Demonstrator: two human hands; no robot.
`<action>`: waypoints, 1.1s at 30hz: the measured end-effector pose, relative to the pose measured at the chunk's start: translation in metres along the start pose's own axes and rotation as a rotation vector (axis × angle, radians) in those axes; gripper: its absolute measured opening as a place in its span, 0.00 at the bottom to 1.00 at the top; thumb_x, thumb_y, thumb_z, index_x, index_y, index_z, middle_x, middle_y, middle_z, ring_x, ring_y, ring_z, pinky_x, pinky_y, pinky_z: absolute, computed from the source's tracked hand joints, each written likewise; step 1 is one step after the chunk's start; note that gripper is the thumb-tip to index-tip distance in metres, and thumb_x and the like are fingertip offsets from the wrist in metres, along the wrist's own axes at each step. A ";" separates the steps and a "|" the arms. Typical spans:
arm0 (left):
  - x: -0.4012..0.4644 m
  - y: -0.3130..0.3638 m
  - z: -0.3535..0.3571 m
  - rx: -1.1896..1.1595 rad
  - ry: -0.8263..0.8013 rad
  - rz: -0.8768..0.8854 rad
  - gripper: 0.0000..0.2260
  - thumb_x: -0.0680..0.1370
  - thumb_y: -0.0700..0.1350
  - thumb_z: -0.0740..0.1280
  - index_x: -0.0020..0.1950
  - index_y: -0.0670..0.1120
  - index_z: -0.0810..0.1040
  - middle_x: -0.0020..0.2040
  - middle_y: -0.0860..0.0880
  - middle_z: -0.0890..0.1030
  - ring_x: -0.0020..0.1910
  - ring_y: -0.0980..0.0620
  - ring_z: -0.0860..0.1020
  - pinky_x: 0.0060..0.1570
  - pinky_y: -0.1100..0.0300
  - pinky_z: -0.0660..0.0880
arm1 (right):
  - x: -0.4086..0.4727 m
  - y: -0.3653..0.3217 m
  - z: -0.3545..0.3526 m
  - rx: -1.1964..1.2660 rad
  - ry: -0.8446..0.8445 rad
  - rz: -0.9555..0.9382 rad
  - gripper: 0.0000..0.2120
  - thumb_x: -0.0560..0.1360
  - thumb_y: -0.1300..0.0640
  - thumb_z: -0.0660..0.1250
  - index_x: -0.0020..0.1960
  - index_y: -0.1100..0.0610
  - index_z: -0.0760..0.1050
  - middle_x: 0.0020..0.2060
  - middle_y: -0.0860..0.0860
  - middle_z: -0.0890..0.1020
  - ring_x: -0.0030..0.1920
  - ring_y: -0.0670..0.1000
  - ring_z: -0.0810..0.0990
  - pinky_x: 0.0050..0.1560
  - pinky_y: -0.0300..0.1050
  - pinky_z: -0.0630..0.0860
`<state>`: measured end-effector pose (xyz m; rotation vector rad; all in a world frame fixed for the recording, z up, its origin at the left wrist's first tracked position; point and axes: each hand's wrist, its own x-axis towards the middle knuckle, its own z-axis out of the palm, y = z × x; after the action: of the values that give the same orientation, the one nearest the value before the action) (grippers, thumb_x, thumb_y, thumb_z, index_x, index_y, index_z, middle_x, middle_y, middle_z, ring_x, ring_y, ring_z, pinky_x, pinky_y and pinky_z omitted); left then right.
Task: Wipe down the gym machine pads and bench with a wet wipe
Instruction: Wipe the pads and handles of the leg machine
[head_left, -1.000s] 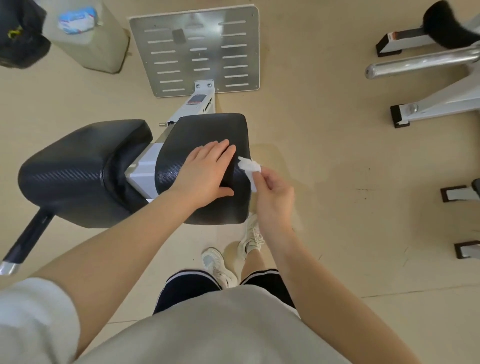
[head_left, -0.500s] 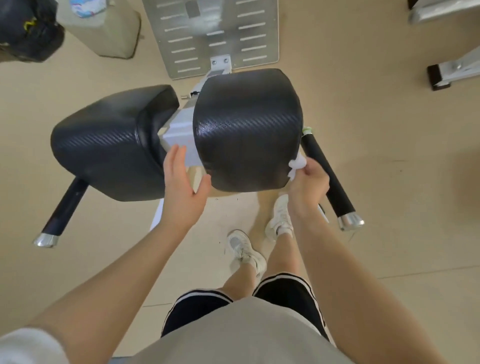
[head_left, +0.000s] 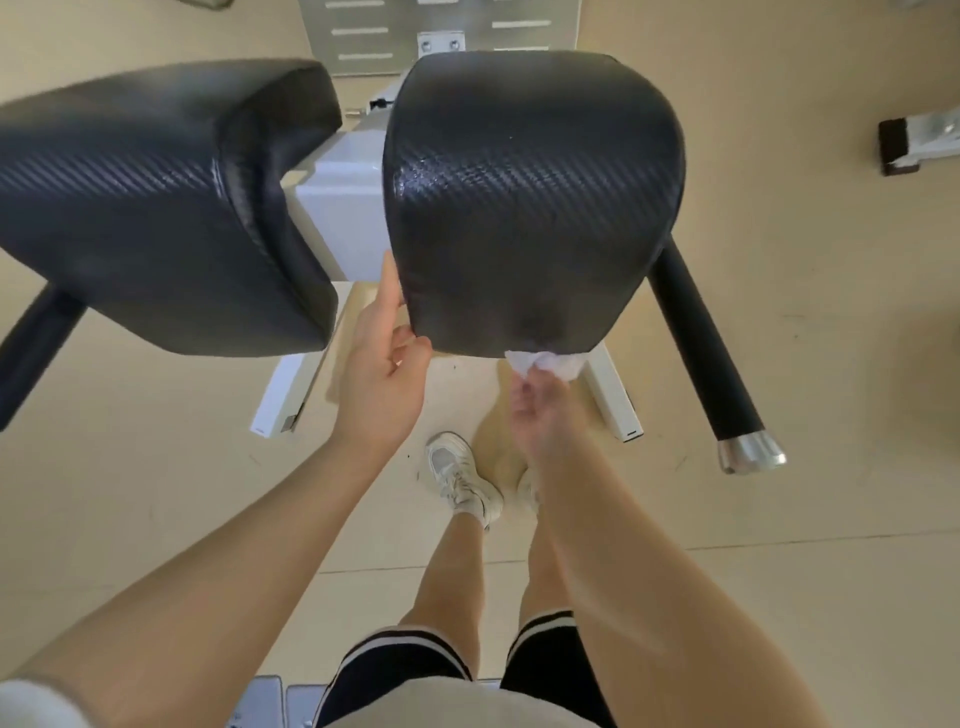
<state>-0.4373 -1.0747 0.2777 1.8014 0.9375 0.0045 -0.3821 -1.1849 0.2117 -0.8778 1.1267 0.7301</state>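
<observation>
The right hand (head_left: 540, 415) pinches the wet wipe (head_left: 545, 362) in its fingers and presses it against the near lower edge of the right pad (head_left: 530, 208), probably to clean the underside rim. The left hand (head_left: 379, 379) is loosely open and grips nothing; its fingers rest on the left corner of the pad, probably to steady it. The left pad (head_left: 156, 197) stands just beside, untouched.

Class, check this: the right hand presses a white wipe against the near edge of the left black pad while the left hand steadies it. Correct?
Not quite. In the head view the right hand presses the wipe against the right pad, not the left pad; the left hand steadies that pad.
</observation>
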 end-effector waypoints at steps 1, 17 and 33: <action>0.001 -0.001 -0.002 -0.023 -0.007 -0.012 0.29 0.79 0.37 0.55 0.75 0.59 0.54 0.66 0.54 0.71 0.61 0.62 0.70 0.59 0.74 0.67 | -0.004 0.010 0.005 0.066 -0.047 0.035 0.12 0.76 0.72 0.57 0.40 0.59 0.72 0.26 0.47 0.81 0.28 0.42 0.80 0.34 0.31 0.78; -0.025 -0.006 -0.080 -0.210 0.058 -0.061 0.12 0.81 0.41 0.56 0.60 0.46 0.76 0.58 0.51 0.73 0.57 0.55 0.71 0.58 0.66 0.66 | -0.095 -0.011 0.118 -1.806 -0.505 -2.082 0.07 0.64 0.74 0.66 0.40 0.66 0.78 0.37 0.59 0.80 0.42 0.55 0.72 0.42 0.44 0.69; -0.040 -0.001 -0.096 -0.549 -0.234 -0.120 0.15 0.78 0.28 0.52 0.57 0.39 0.73 0.44 0.49 0.75 0.39 0.68 0.76 0.46 0.71 0.70 | -0.131 0.005 0.068 -1.869 -0.444 -0.894 0.09 0.75 0.63 0.63 0.49 0.54 0.80 0.42 0.45 0.81 0.45 0.46 0.78 0.45 0.30 0.71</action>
<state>-0.5060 -1.0220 0.3360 1.2092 0.7808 -0.0220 -0.3923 -1.1306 0.3481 -2.3230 -0.7528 0.9923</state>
